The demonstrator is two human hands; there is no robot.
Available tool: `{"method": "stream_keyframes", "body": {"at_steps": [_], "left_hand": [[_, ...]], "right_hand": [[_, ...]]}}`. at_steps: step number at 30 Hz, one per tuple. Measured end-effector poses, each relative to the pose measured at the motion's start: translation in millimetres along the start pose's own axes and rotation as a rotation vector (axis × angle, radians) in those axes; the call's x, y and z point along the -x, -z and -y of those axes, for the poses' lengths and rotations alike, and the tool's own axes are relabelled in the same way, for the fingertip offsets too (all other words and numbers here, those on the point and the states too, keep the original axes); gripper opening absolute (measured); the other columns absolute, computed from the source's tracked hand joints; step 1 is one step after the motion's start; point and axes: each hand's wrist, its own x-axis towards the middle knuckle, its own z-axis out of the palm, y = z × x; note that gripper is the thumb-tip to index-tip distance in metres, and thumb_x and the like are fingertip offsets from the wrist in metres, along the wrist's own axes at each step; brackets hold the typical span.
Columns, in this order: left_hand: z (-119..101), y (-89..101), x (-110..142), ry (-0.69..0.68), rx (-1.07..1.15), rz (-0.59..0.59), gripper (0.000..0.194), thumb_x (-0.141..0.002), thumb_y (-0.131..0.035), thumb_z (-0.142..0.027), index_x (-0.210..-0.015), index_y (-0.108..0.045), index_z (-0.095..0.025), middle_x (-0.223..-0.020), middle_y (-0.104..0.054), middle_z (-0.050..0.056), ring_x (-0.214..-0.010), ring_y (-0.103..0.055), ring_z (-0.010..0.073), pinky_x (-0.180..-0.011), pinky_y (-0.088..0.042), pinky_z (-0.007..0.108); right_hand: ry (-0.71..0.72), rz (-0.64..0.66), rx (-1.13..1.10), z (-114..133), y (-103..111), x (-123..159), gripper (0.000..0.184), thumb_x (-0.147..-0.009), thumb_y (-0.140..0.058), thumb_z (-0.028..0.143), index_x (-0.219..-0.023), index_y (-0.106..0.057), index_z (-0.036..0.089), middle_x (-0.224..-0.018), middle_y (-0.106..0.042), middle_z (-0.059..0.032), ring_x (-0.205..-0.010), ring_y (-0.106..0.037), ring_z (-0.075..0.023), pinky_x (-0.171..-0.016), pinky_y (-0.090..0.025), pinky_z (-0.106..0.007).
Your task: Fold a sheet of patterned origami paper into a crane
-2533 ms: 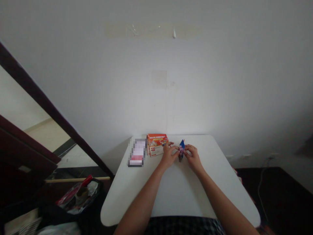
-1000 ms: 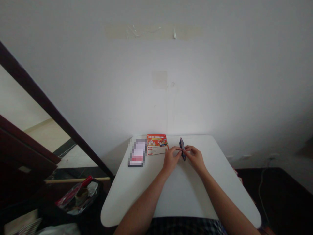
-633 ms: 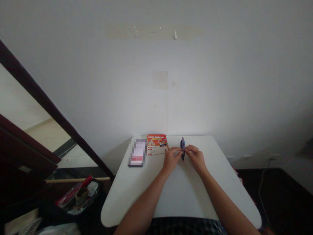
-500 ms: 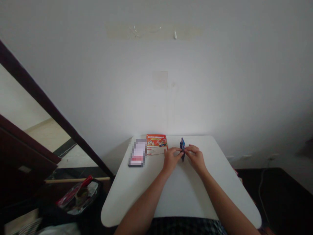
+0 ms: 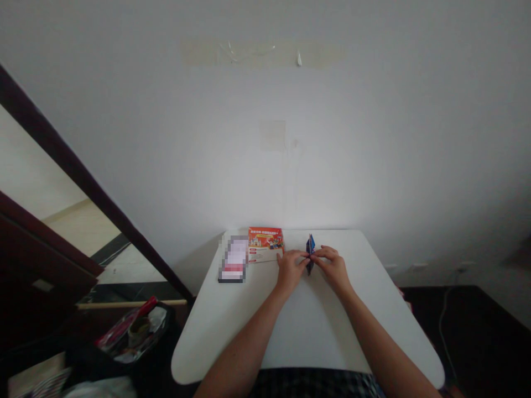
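Note:
A small piece of folded paper (image 5: pixel 311 245), blue and dark with pointed ends, stands on edge above the white table. My left hand (image 5: pixel 291 268) pinches it from the left with thumb and fingertips. From the right, my right hand (image 5: pixel 332 266) grips it the same way, so the fingertips of both hands almost meet at its middle. The fingers hide the paper's centre. Just left of my left hand lies a red and white printed leaflet (image 5: pixel 265 243), close to the fingers.
A phone with a blurred screen (image 5: pixel 234 258) lies left of the leaflet on the white table (image 5: pixel 315 337). The wall (image 5: pixel 323 166) rises behind the table's far edge. A bag of items (image 5: pixel 135 334) sits on the floor at left. A cable (image 5: pixel 443 326) hangs at right.
Both hands stay in nearly the same place. The fingertips have shifted slightly on the folded paper, which is turned a little.

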Motion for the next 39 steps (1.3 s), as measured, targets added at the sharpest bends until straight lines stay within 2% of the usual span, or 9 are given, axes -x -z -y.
{"method": "stream_keyframes", "body": {"at_steps": [7, 16, 20, 24, 26, 29, 33, 39], "left_hand": [[-4, 1.9, 1, 0.028, -0.014, 0.002, 0.014, -0.084, -0.068, -0.02, -0.093, -0.077, -0.028, -0.104, -0.077, 0.005, -0.109, -0.065, 0.0273, -0.112, -0.013, 0.073], [-14, 7.4, 1, 0.129, -0.028, 0.021, 0.014, -0.083, -0.064, -0.018, -0.09, -0.073, -0.025, -0.104, -0.077, 0.002, -0.111, -0.064, 0.0241, -0.115, -0.008, 0.07], [-12, 8.6, 0, 0.136, -0.013, 0.013, 0.013, -0.082, -0.064, -0.017, -0.091, -0.069, -0.025, -0.099, -0.077, 0.0, -0.105, -0.066, 0.0221, -0.115, -0.006, 0.071], [-7, 7.4, -1, 0.136, -0.009, 0.003, 0.022, -0.08, -0.066, -0.015, -0.098, -0.065, -0.027, -0.094, -0.077, -0.002, -0.099, -0.068, 0.0192, -0.115, -0.006, 0.07], [-7, 7.1, -1, 0.132, -0.02, 0.007, 0.021, -0.08, -0.066, -0.016, -0.098, -0.065, -0.027, -0.093, -0.077, -0.002, -0.098, -0.068, 0.019, -0.115, -0.006, 0.069], [-7, 7.0, -1, 0.124, -0.035, 0.01, 0.015, -0.082, -0.067, -0.02, -0.095, -0.067, -0.028, -0.093, -0.077, -0.002, -0.098, -0.068, 0.0193, -0.115, -0.005, 0.07], [-8, 7.3, -1, 0.117, -0.055, 0.004, 0.005, -0.085, -0.066, -0.028, -0.089, -0.069, -0.026, -0.096, -0.077, -0.001, -0.096, -0.069, 0.0192, -0.116, -0.004, 0.069], [-9, 11.1, -2, 0.14, -0.073, 0.002, 0.012, -0.082, -0.07, -0.022, -0.092, -0.069, -0.027, -0.09, -0.077, -0.001, -0.102, -0.067, 0.0212, -0.115, -0.009, 0.07]], "right_hand": [[-0.037, -0.024, -0.013, 2, -2, 0, 0.036, -0.071, -0.071, 0.063, -0.075, -0.077, 0.028, -0.088, -0.076, -0.0071, -0.114, -0.058, -0.0328, -0.105, -0.04, -0.053], [-0.052, 0.012, 0.007, 6, 0, 1, 0.03, -0.072, -0.07, 0.056, -0.074, -0.075, 0.028, -0.089, -0.075, -0.0049, -0.117, -0.057, -0.0299, -0.108, -0.038, -0.049], [-0.085, 0.002, 0.011, 8, -1, 2, 0.028, -0.071, -0.07, 0.053, -0.076, -0.075, 0.026, -0.093, -0.075, -0.0057, -0.118, -0.058, -0.0305, -0.108, -0.039, -0.048], [-0.082, 0.005, -0.034, -1, -4, 1, 0.031, -0.07, -0.071, 0.051, -0.082, -0.072, 0.022, -0.094, -0.074, -0.0062, -0.105, -0.064, -0.0277, -0.103, -0.043, -0.046], [-0.08, 0.002, -0.057, -6, -6, 1, 0.035, -0.069, -0.072, 0.051, -0.087, -0.07, 0.021, -0.092, -0.074, -0.0063, -0.096, -0.066, -0.0251, -0.097, -0.047, -0.043], [-0.072, -0.012, -0.043, -11, -5, 0, 0.037, -0.069, -0.073, 0.051, -0.089, -0.068, 0.02, -0.092, -0.072, -0.0063, -0.092, -0.065, -0.0238, -0.094, -0.049, -0.042], [-0.021, -0.015, 0.031, -6, -3, 2, 0.028, -0.073, -0.071, 0.048, -0.085, -0.072, 0.023, -0.095, -0.072, -0.0068, -0.106, -0.061, -0.0265, -0.101, -0.044, -0.045], [0.014, 0.014, 0.093, 0, -6, 6, 0.025, -0.077, -0.068, 0.046, -0.087, -0.076, 0.025, -0.102, -0.071, -0.0095, -0.118, -0.055, -0.0281, -0.105, -0.042, -0.047]]}}
